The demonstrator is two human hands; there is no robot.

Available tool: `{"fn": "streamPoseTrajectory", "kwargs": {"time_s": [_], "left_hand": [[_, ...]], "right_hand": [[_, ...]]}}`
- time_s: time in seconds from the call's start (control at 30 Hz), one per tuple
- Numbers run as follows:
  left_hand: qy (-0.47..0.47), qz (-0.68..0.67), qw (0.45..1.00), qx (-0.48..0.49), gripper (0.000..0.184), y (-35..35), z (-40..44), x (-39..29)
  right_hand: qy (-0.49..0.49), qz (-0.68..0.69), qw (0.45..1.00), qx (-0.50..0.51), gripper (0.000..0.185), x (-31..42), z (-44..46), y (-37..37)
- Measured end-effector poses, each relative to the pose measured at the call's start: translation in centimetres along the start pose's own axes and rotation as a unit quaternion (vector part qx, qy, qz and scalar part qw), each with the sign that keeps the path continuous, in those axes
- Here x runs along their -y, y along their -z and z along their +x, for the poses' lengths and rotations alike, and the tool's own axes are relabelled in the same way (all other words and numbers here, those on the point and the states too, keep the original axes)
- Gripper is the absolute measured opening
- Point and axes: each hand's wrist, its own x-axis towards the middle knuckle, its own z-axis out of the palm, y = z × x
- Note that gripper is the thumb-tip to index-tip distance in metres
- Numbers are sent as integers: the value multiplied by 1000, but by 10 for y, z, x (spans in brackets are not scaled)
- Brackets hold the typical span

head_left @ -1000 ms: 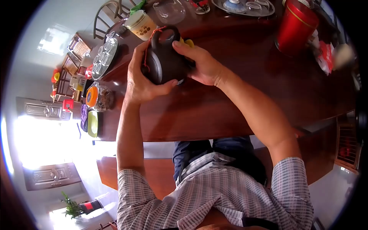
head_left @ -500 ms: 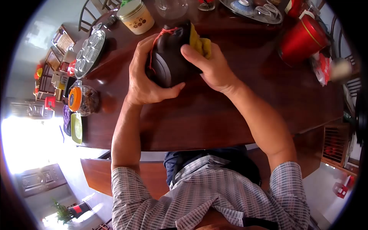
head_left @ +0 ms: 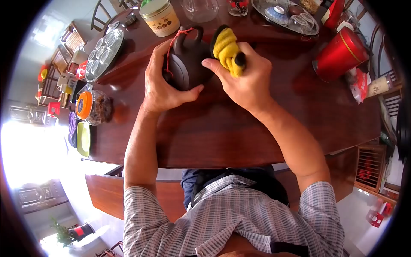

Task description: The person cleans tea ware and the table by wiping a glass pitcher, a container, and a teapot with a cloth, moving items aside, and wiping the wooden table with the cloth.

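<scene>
My left hand [head_left: 157,85] is wrapped round a dark brown teapot [head_left: 190,64], which is tilted above the table. A red cord is tied about the teapot's lid and handle. In my right hand [head_left: 252,83] is a bunched yellow cloth [head_left: 227,47] with black edges. The cloth is just right of the teapot, and my right thumb points toward the pot's side. Part of the teapot's far side is hidden by my left fingers.
On the dark wooden table [head_left: 222,137] stand a pale-lidded jar [head_left: 160,21], a glass pitcher [head_left: 200,9], a red canister [head_left: 341,53] and an orange-lidded jar [head_left: 100,108]. A silver tray [head_left: 121,48] bears several glass cups. Beside the left edge lies a green dish [head_left: 84,139].
My right hand has drawn away from the teapot to the right, bringing the yellow cloth off it and into fuller view. The left hand still holds the teapot in nearly the same place.
</scene>
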Motion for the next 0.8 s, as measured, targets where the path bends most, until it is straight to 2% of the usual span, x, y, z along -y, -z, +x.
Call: {"fn": "streamPoseTrajectory", "kwargs": {"time_s": [0.07, 0.1, 0.13, 0.2, 0.3, 0.43, 0.53, 0.57, 0.6, 0.67, 0.7, 0.8], "left_hand": [[-4, -16, 1000, -10, 107, 1, -1, 5], [-12, -27, 999, -13, 108, 0, -1, 8], [-21, -40, 999, -14, 109, -1, -1, 9], [-37, -97, 995, -6, 112, -3, -1, 8], [-46, -76, 996, 23, 112, -5, -4, -1], [-19, -52, 998, 33, 116, -9, -8, -6], [-46, 35, 997, 54, 113, -11, -7, -15], [-17, 13, 997, 68, 114, -13, -9, -14], [13, -9, 997, 81, 114, -15, -12, -14], [4, 13, 997, 71, 115, -16, -13, -20], [-2, 22, 997, 69, 115, -17, -12, -24], [-1, 20, 997, 73, 117, -17, -9, -29]], "right_hand": [[130, 9, 991, -19, 43, 1, 4, 3], [149, -16, 988, 27, 52, 1, 3, 4], [177, -51, 980, 70, 69, 4, -2, 2], [232, -83, 965, 91, 87, 7, -4, -6], [187, -58, 975, 108, 101, 7, -3, -3], [140, -6, 981, 136, 108, 6, -3, -2], [106, 31, 980, 163, 104, 1, 1, -2], [126, 2, 974, 188, 88, -2, 6, 0], [142, -32, 974, 172, 82, -2, 4, 0], [172, -103, 971, 130, 71, 0, 0, -4], [168, -100, 975, 102, 62, 1, -3, -7], [202, -132, 970, 25, 51, -3, -6, -13]]}}
